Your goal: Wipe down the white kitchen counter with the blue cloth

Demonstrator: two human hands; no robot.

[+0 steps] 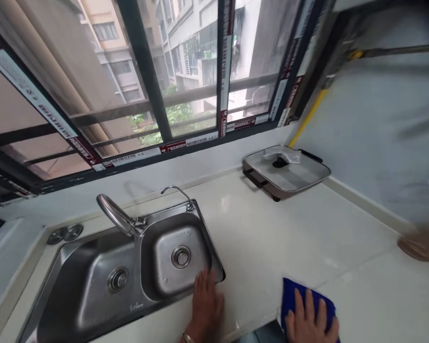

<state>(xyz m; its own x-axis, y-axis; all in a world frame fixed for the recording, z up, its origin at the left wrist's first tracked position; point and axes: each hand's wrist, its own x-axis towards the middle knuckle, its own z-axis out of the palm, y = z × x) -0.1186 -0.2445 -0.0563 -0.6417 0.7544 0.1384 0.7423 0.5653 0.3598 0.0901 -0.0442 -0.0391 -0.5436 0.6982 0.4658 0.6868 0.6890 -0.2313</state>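
Observation:
My left hand (205, 300) lies flat with its fingers stretched out, at the front right corner of the steel sink (137, 281). Nothing is held in it. A blue cloth (289, 290) is spread on the white countertop (257, 247) near the front edge. My right hand (310, 320) rests on top of this cloth, fingers spread and pressing it down rather than wrapped round it. The lower parts of both hands run out of the picture.
A curved faucet (116, 214) and a thin spout (177, 189) rise behind the two basins. In the back corner stands an electric pan (289, 174) with a glass lid. A blurred brown rounded thing (420, 244) is at the right edge. Windows (193, 85) line the back wall.

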